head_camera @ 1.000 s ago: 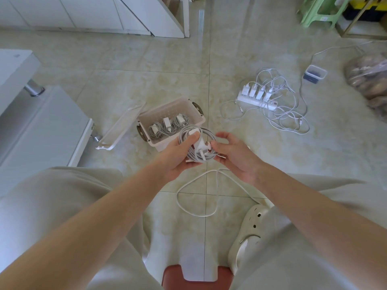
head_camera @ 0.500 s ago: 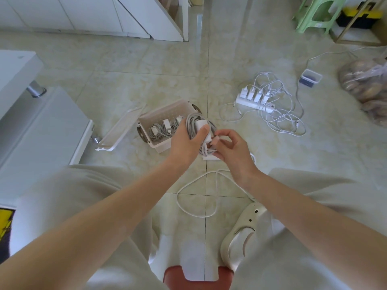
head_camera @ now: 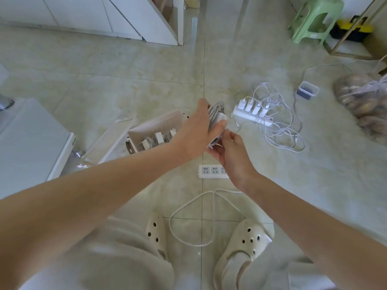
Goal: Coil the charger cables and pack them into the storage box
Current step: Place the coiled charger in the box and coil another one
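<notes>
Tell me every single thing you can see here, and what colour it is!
coiled charger: 1, white-grey, held above the floor
storage box: 1, white, open, on the floor left of the hands
packed chargers: 3 showing, white, inside the box
lid: 1, clear, by the box's left side
far power strip: 1, white, chargers plugged in
cable tangle: 1, white, around that strip
near power strip: 1, white, sockets bare, under the right wrist
cable loop: 1, white, between the shoes
small tub: 1, clear, far right
stool: 1, green, top right
toolbox: 1, black and yellow, beside the stool
bag: 1, clear, brown lumps inside, right edge
shoes: 2, cream
left hand: grips the coiled charger
right hand: pinches its lower edge
</notes>
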Tool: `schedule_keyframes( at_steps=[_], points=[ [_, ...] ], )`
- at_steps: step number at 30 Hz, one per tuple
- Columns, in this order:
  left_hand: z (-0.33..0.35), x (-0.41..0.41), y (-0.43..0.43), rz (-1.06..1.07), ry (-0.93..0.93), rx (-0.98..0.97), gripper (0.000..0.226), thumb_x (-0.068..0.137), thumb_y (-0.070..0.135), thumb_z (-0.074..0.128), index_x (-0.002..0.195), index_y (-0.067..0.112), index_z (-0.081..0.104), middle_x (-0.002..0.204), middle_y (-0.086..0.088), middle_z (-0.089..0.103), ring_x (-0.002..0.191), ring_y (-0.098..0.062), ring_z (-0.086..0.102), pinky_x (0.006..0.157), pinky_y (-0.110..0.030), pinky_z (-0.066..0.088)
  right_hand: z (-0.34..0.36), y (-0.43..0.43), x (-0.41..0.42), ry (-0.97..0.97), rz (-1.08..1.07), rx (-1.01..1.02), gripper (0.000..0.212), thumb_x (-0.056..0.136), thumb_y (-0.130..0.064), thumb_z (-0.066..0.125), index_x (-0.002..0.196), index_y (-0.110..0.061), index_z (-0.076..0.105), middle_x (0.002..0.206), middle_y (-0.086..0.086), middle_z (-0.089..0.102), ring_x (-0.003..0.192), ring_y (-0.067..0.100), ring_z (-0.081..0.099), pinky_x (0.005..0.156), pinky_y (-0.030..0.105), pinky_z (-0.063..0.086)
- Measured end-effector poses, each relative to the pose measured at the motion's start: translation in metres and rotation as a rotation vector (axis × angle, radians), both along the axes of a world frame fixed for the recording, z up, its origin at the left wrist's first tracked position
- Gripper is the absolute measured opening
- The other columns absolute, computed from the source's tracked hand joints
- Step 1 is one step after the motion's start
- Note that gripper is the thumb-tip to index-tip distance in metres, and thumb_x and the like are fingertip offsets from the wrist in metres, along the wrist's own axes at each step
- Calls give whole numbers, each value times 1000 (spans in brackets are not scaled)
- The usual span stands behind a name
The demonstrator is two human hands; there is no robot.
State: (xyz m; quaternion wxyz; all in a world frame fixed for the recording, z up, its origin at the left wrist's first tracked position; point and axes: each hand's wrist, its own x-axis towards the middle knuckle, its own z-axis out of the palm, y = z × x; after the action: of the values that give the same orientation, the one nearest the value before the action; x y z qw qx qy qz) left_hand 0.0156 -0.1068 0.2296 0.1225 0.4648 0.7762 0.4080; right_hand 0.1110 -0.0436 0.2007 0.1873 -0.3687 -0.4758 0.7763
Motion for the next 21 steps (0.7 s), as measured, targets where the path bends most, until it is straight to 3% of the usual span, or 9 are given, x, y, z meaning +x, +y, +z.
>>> schedule_keyframes(
  at_steps=[4,7,10,13,15,17,19,21],
  points=[
    [-25,-40,6,41,46,10,26,99,31,42,101,10,29,78,-6,56,61,-22,55,54,-28,41,-15,10,-49,57,83,-37,67,92,-47,49,136,1,32,120,15,57,100,16,61,91,29,50],
    [-58,-66,6,99,77,4,15,100,24,36,102,10,32,73,3,49,59,-15,48,52,-21,34,-36,20,-79,-18,129,-1,62,88,-40,58,132,-13,25,119,9,58,100,16,62,92,32,50],
    [-98,-84,1,82,121,-82,28,97,19,42,119,3,39,98,-4,51,86,-20,48,76,-27,29,-71,29,-105,-129,209,29,54,88,-40,57,128,-19,27,124,9,56,102,17,62,81,28,54],
    [-143,-98,-3,36,97,-176,43,96,26,47,132,6,36,121,-8,48,112,-21,45,90,-26,27,-111,40,-129,-249,254,23,51,91,-42,53,128,-13,34,112,7,58,80,11,61,59,17,49],
    [-171,-105,-2,45,-130,-153,48,93,32,53,133,13,35,122,0,48,113,-13,47,99,-31,36,-137,47,-146,-327,304,87,54,92,-43,52,129,-9,34,108,4,56,79,9,59,56,15,47],
    [-183,-107,0,136,-629,-17,51,87,31,60,130,21,36,120,5,54,111,-8,55,100,-33,43,-153,49,-153,-324,381,223,50,93,-37,52,128,-11,27,108,0,53,87,9,60,62,13,50],
    [-201,-115,7,272,-1046,124,52,82,29,60,128,14,41,117,-5,63,108,-18,62,95,-38,49,-175,49,-159,-275,453,391,52,92,-28,55,129,-10,23,120,2,48,105,13,57,81,20,52],
    [-220,-123,13,415,-1207,244,57,79,22,63,130,4,44,115,-16,65,104,-29,65,89,-39,53,-192,45,-160,-233,504,538,56,87,-20,63,129,-12,27,125,1,46,112,10,54,94,26,49]
  ],
)
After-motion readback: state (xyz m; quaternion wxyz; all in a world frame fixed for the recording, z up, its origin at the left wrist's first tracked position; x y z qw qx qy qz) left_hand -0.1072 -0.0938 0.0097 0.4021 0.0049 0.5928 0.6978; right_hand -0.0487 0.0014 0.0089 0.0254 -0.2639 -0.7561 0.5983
